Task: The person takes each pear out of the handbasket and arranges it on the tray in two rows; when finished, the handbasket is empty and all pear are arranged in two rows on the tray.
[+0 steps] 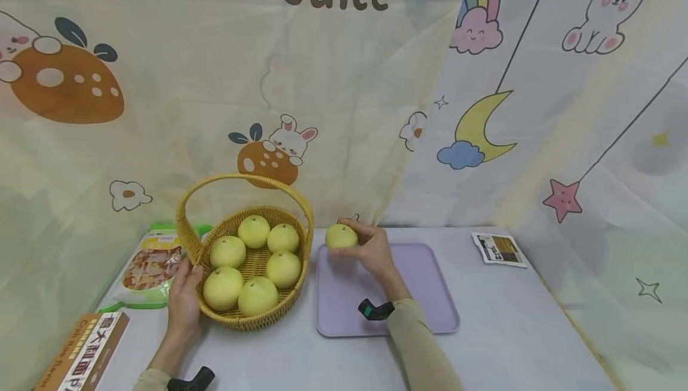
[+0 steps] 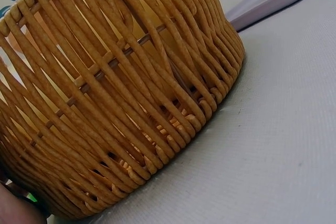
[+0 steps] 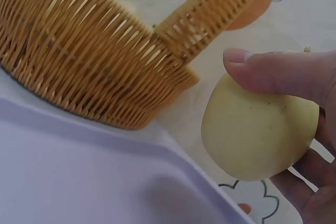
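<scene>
My right hand (image 1: 372, 252) holds a pale yellow-green pear (image 1: 341, 237) between thumb and fingers, above the far left part of a lilac tray (image 1: 387, 319). In the right wrist view the thumb lies across this pear (image 3: 257, 135), whose stem shows behind it. The left hand (image 1: 184, 304) grips the left side of a woven basket (image 1: 252, 323) near the foot of its arched handle. Several similar pears (image 1: 258, 296) lie inside in a ring. The left wrist view shows mostly the basket's woven wall (image 2: 126, 87); only a bit of the hand appears at lower left.
Left of the basket lies a green-edged food bag (image 1: 150, 268), with a brown printed box (image 1: 86, 349) nearer the front. A small sachet (image 1: 498, 249) lies at the back right of the white table (image 1: 516, 319). A printed cloth (image 1: 344, 80) hangs behind.
</scene>
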`<state>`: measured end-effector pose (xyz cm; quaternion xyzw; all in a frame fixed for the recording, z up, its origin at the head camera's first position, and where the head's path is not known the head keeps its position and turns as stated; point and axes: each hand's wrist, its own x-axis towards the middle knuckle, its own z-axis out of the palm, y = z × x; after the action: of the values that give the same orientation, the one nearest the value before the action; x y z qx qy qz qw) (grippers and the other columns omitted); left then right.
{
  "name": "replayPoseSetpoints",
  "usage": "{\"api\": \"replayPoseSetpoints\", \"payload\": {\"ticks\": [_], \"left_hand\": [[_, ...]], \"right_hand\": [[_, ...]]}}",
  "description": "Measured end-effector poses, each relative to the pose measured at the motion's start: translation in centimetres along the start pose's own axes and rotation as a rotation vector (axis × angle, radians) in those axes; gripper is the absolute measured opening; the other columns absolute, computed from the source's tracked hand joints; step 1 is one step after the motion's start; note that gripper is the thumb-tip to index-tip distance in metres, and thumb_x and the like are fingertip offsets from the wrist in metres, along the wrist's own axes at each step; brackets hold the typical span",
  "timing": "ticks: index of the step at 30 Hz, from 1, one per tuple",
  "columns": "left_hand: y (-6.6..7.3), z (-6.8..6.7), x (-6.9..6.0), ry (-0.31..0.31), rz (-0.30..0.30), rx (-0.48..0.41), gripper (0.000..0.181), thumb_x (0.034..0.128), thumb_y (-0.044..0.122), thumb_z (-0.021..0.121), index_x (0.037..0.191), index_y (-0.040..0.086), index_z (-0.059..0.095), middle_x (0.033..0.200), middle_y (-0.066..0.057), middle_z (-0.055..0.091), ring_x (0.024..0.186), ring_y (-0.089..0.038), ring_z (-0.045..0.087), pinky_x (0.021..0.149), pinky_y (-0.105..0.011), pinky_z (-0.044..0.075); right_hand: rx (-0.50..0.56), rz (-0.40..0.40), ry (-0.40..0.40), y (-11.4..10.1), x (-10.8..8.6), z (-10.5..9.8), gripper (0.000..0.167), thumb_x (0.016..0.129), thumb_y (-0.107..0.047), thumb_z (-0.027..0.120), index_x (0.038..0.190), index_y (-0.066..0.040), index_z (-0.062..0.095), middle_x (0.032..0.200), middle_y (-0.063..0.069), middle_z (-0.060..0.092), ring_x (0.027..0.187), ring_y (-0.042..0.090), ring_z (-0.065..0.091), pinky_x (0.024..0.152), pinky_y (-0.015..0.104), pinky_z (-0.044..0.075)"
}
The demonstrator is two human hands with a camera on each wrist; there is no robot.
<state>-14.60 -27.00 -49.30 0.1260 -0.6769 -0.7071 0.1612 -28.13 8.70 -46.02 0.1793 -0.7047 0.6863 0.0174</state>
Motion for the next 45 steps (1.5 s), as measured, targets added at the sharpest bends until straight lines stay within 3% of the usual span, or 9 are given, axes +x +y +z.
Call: {"api": "replayPoseSetpoints", "payload": {"ticks": [3,7,13,26,45], "left_hand": [[-0.1,0.0,0.0,-0.010,0.000,-0.009,0.056,0.1170,0.030,0.029,0.172,0.022,0.018,0.178,-0.006,0.018,0.164,-0.013,0.009,0.134,-0.028,0.004],[-0.1,-0.1,0.1,-0.005,-0.017,-0.019,0.056,0.1171,0.029,0.029,0.172,0.023,0.018,0.178,-0.004,0.018,0.164,-0.012,0.009,0.133,-0.026,0.004],[0.0,-0.1,0.1,-0.010,-0.021,-0.020,0.056,0.1172,0.029,0.028,0.172,0.024,0.018,0.179,-0.004,0.017,0.164,-0.013,0.009,0.132,-0.022,0.006],[0.0,-0.1,0.0,-0.004,-0.030,-0.018,0.056,0.1171,0.029,0.028,0.172,0.025,0.017,0.179,-0.001,0.016,0.165,-0.013,0.007,0.135,-0.031,0.002],[0.0,-0.1,0.0,-0.011,-0.024,-0.019,0.056,0.1171,0.030,0.029,0.172,0.023,0.018,0.179,-0.003,0.017,0.164,-0.014,0.008,0.134,-0.028,0.003]], "right_hand": [[-0.023,0.018,0.001,0.8,0.0,0.1,0.070,0.064,0.005,0.098,0.129,-0.010,0.077,0.131,0.007,0.076,0.135,0.016,0.064,0.113,0.030,0.050],[-0.028,0.032,-0.002,1.4,0.1,0.3,0.070,0.064,0.005,0.098,0.130,-0.008,0.077,0.134,0.012,0.074,0.136,0.016,0.063,0.116,0.030,0.048],[-0.058,0.057,-0.002,1.8,0.0,0.5,0.070,0.066,0.002,0.098,0.131,-0.006,0.075,0.133,0.008,0.075,0.134,0.018,0.065,0.112,0.027,0.050],[-0.151,0.023,-0.070,3.2,0.0,0.9,0.070,0.071,-0.004,0.098,0.136,-0.007,0.072,0.140,0.008,0.071,0.141,0.024,0.060,0.123,0.044,0.043],[-0.127,0.024,-0.108,3.6,0.2,0.9,0.073,0.074,0.002,0.094,0.142,-0.004,0.066,0.150,0.013,0.063,0.148,0.029,0.052,0.128,0.046,0.034]]}}
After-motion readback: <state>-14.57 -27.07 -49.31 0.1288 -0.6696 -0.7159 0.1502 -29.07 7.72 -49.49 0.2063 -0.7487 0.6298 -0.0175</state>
